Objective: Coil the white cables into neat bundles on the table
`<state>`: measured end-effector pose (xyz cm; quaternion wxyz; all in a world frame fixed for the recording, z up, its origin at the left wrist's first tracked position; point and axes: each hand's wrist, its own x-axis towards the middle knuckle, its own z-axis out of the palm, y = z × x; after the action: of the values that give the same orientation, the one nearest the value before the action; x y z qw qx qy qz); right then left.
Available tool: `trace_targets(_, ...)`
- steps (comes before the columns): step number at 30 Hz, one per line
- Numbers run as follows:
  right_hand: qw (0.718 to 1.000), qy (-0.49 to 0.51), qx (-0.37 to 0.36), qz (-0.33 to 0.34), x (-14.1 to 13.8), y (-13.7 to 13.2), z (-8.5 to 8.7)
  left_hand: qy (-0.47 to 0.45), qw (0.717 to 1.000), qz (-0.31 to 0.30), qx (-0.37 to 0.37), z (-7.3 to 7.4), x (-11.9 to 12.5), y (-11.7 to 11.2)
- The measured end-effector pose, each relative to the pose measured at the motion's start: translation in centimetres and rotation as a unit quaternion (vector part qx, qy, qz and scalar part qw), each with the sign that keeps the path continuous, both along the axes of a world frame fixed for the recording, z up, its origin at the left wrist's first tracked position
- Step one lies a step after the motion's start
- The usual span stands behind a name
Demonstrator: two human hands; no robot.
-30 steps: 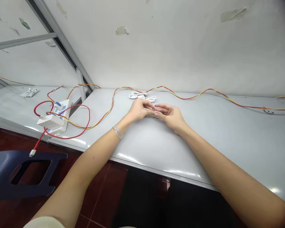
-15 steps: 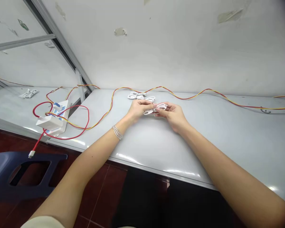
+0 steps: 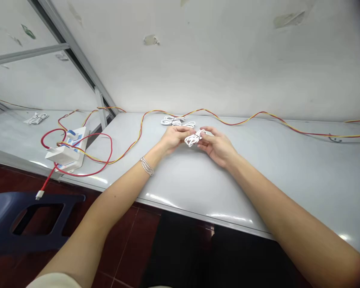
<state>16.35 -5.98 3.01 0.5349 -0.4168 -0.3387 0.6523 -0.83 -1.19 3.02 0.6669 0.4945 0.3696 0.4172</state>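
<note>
Right hand (image 3: 218, 147) pinches the white cord bundle (image 3: 193, 139), which is between the hands, its long side slanting up rightward. Left hand (image 3: 172, 139) curls close; I can't tell if it grips.

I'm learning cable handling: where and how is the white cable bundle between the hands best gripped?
Grip the bundle probably at its waist beside the dark tie, pinching from the right, where the right hand holds it; strands gather there, while loops fan out leftward.
</note>
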Motion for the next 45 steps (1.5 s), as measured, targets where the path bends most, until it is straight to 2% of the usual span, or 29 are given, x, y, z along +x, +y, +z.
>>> trace_targets(3,0.999,-0.041,-0.016,0.023,-0.3,0.2,-0.8,-0.019,0.999,0.025,0.013,0.0,0.3,0.0)
trace_targets(5,0.99,-0.138,0.027,0.018,-0.5,0.3,-1.5,-0.018,0.999,0.043,0.017,0.0,0.3,0.1)
trace_targets(7,0.953,-0.268,0.135,-0.024,-0.5,0.4,-2.0,-0.014,0.998,0.055,0.017,0.0,0.3,0.2)
trace_targets(10,0.865,-0.392,0.306,-0.07,-0.5,0.3,-2.3,-0.013,0.997,0.069,0.016,0.1,0.1,0.3)
trace_targets(12,0.841,-0.412,0.344,-0.071,-0.5,0.1,-2.4,-0.011,0.997,0.067,0.027,0.2,0.1,0.3)
trace_targets(14,0.858,-0.395,0.322,-0.065,-0.7,0.0,-2.4,0.0,0.997,0.061,0.047,0.1,0.2,0.2)
trace_targets(19,0.968,-0.199,0.152,-0.019,-1.6,-0.5,-1.5,0.042,0.989,0.093,0.107,-0.3,0.4,0.1)
trace_targets(22,0.995,-0.086,0.046,-0.013,-1.9,-1.0,-0.3,0.069,0.977,0.116,0.167,-0.4,0.4,0.0)
trace_targets(25,1.0,-0.013,-0.003,-0.012,-1.8,-1.2,0.8,0.108,0.96,0.133,0.223,-0.2,0.4,-0.2)
trace_targets(29,0.999,0.042,-0.005,0.03,-1.3,-1.1,1.0,0.114,0.95,0.135,0.257,0.0,0.3,-0.2)
trace_targets(34,0.997,-0.002,0.026,0.069,-1.0,-1.0,0.4,0.087,0.952,0.132,0.26,-0.2,0.3,0.0)
trace_targets(39,0.994,-0.024,-0.025,0.1,-0.9,-0.8,0.2,0.098,0.955,0.112,0.255,-0.4,0.4,-0.1)
trace_targets(42,0.997,-0.033,-0.037,0.063,-0.8,-0.6,0.1,0.109,0.959,0.096,0.243,-0.9,0.4,0.2)
trace_targets(45,0.996,-0.082,-0.035,-0.005,-0.7,-0.4,-0.1,0.184,0.945,0.111,0.246,-1.5,0.1,0.8)
